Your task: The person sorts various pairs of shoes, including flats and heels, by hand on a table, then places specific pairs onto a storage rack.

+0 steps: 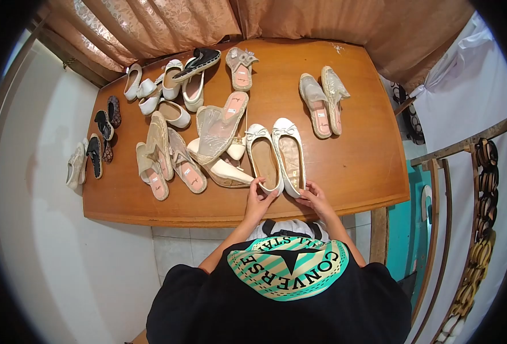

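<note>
Two white ballet flats with bows stand side by side near the table's front edge, toes pointing away from me. My left hand (pixel 260 199) is closed on the heel of the left ballet flat (pixel 258 133). At the heel of the right ballet flat (pixel 287 127), my right hand (pixel 315 200) grips the back rim with its fingers. Just left of the pair lie a cream high-heeled shoe (pixel 225 169) and a beige espadrille mule (pixel 222 126) wrapped in clear plastic.
More beige mules (pixel 158 143) lie to the left, and another pair (pixel 320 103) sits at the right. Behind are several white flats (pixel 176 113) and a black espadrille (pixel 199 62). Dark shoes (pixel 95 155) line the left edge. A rack with sandals (pixel 485 200) stands right of the wooden table (pixel 362 166).
</note>
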Motion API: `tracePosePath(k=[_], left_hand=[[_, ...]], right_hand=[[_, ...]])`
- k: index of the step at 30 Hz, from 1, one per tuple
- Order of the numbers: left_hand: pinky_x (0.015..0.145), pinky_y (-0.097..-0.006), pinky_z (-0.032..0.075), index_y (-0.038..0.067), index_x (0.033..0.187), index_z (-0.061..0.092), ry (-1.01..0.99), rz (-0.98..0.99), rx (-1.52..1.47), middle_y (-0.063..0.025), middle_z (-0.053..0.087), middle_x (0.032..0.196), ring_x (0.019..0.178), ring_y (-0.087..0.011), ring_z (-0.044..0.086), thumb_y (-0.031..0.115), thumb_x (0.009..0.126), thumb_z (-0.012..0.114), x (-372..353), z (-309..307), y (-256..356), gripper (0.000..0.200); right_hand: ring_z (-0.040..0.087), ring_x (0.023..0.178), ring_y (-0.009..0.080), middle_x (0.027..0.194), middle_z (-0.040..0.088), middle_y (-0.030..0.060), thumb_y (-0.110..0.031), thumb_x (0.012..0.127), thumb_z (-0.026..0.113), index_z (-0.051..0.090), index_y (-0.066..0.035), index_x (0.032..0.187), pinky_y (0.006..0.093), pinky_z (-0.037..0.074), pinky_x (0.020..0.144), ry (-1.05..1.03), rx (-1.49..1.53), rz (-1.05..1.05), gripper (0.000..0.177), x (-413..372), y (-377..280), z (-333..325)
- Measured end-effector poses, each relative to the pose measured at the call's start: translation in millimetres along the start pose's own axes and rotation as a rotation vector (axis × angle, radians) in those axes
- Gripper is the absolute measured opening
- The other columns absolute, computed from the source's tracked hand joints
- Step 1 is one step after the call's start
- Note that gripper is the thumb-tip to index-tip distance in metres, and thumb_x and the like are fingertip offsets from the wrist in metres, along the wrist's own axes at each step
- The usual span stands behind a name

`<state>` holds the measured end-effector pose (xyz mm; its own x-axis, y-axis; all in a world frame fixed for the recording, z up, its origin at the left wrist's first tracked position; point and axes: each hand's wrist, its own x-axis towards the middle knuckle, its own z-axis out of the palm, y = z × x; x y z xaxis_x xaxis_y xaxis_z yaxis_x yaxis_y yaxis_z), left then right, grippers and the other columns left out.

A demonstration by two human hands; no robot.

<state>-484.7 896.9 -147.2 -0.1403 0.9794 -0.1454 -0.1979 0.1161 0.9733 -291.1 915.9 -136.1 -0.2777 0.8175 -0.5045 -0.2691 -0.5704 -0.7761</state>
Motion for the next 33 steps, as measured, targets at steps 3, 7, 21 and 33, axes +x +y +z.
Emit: tracePosePath(k=[3,7,21,33], left_hand=[[0.073,-0.0241,0.048,0.008,0.117,0.034,-0.058,-0.077,-0.108,-0.0093,0.048,0.102,0.087,-0.0149,0.055,0.005,0.076,0.066,-1,-1,8,0.052],[0.074,-0.0250,0.048,0.008,0.117,0.033,-0.109,-0.186,-0.165,-0.0128,0.050,0.108,0.090,-0.0163,0.055,0.004,0.077,0.064,-1,-6,12,0.051],[0.070,-0.0239,0.050,0.009,0.110,0.033,-0.156,-0.080,-0.100,-0.0115,0.050,0.100,0.088,-0.0168,0.056,0.001,0.076,0.063,3,-15,3,0.046],[0.062,-0.0210,0.048,0.010,0.104,0.035,-0.198,-0.086,-0.091,-0.0084,0.051,0.095,0.080,-0.0132,0.057,0.002,0.074,0.065,6,-27,8,0.043]], right_hand=[[0.054,0.090,0.0135,0.103,0.051,0.0046,-0.016,0.083,0.058,0.042,-0.004,0.117,0.0294,0.050,0.080,0.008,0.009,-0.003,0.039,0,-1,-1],[0.055,0.086,0.0132,0.102,0.051,0.0041,-0.017,0.083,0.058,0.042,-0.003,0.115,0.0302,0.050,0.078,0.036,0.071,0.038,0.038,2,5,-3],[0.054,0.071,0.0101,0.092,0.051,0.0097,-0.008,0.078,0.064,0.012,-0.018,0.139,0.0229,0.046,0.065,-0.050,-0.172,-0.202,0.081,-4,5,2],[0.053,0.070,0.0124,0.092,0.053,0.0078,-0.012,0.077,0.066,0.040,-0.011,0.118,0.0249,0.044,0.061,-0.085,-0.458,-0.233,0.049,2,1,4]])
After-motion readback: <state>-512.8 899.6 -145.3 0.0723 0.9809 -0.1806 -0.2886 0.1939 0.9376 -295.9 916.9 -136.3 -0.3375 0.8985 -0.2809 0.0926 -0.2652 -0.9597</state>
